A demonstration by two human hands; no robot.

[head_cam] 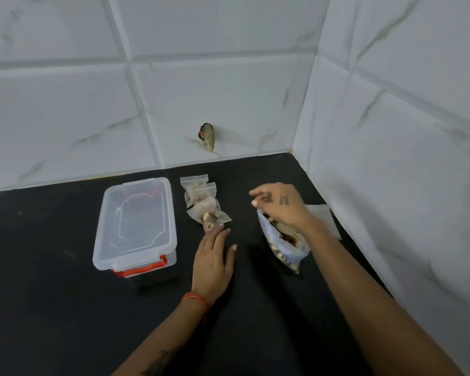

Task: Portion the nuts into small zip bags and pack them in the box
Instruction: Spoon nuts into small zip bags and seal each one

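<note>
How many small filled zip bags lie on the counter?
3, overlapping in a row right of the box: far bag, middle bag, near bag at the left hand's fingertips. More may hide beneath.

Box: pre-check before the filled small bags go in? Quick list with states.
1. Box lid off: not ok, the clear lid is on and the red latch at the near end looks closed.
2. Filled small bags within reach: ok, three lie in a cluster just right of the box.
3. Small bags zipped: cannot tell, the seals are too small to read.
4. Left hand free: ok, it lies flat on the counter, fingertips at the nearest small bag.
5. Right hand free: cannot tell, its fingers are curled above the big nut bag and may pinch something.
6. Big nut bag stable: ok, it lies on the counter, mouth open.
</note>
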